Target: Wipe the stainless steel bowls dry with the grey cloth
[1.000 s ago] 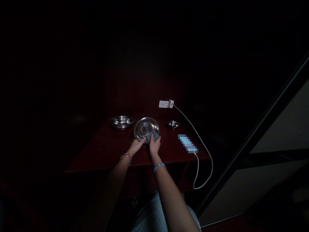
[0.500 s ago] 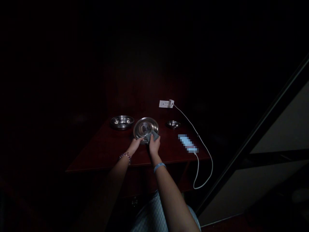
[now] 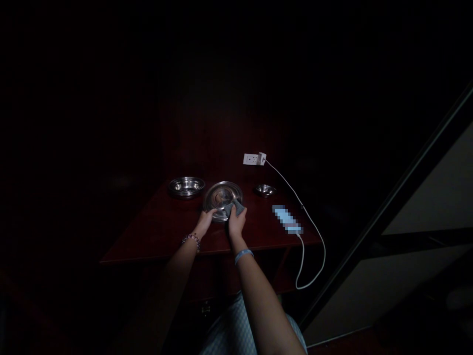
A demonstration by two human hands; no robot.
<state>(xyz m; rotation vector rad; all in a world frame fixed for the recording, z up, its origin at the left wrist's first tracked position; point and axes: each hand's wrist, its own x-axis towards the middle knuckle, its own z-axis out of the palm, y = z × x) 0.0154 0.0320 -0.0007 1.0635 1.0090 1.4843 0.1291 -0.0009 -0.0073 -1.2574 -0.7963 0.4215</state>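
Note:
A shiny round metal bowl (image 3: 220, 196) is tilted up over the dark red table, its inside facing me. My left hand (image 3: 204, 223) grips its lower left rim, thumb over the edge. A grey cloth (image 3: 234, 207) is pinched in my right hand (image 3: 237, 223) and pressed against the bowl's lower right rim. The fingers of both hands are partly hidden behind the bowl and the cloth.
On the table (image 3: 148, 236), a stack of metal bowls (image 3: 186, 188) stands back left and a small metal bowl (image 3: 265, 191) to the right. A phone (image 3: 287, 220) lies near the right edge, its white cable (image 3: 324, 246) looping down from a wall socket (image 3: 251, 159).
The bowl has tipped slightly back and lower between my hands. My left hand has shifted a little left along the rim; the cloth stays at the lower right rim.

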